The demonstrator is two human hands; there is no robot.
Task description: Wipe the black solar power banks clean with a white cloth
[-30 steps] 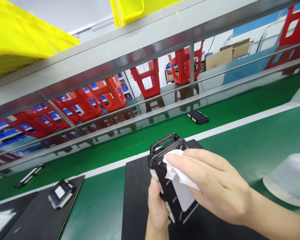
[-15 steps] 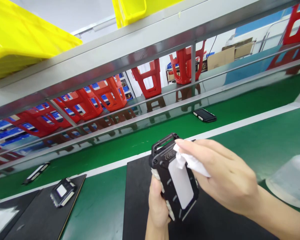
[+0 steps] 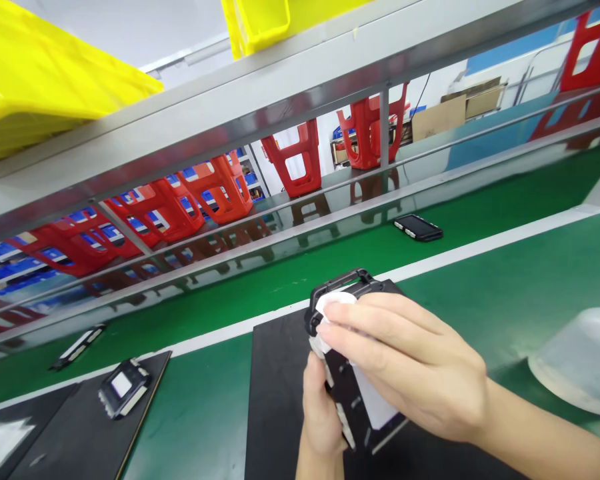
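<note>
My left hand (image 3: 320, 413) grips the left side of a black rugged device (image 3: 347, 393), tilted above a black mat (image 3: 275, 380). The device has a loop-like handle at its top, pale side pieces and a white label (image 3: 377, 403) on the face toward me. Pinched in the fingers of my right hand (image 3: 420, 360) is a crumpled white cloth or tissue (image 3: 333, 303), pressed on the upper left corner of the device near the handle. My right hand hides much of the upper face and part of the label.
A similar device (image 3: 419, 227) lies on the green belt (image 3: 280, 283), another (image 3: 77, 347) at its left. One more (image 3: 125, 388) rests on the left mat (image 3: 80, 427). A translucent tub (image 3: 580, 360) stands right. Overhead runs a metal shelf (image 3: 190, 127) with yellow bins (image 3: 65, 73).
My right hand has moved left with the white cloth, from the upper middle of the device to its upper left corner. The devices on the belt have shifted slightly right.
</note>
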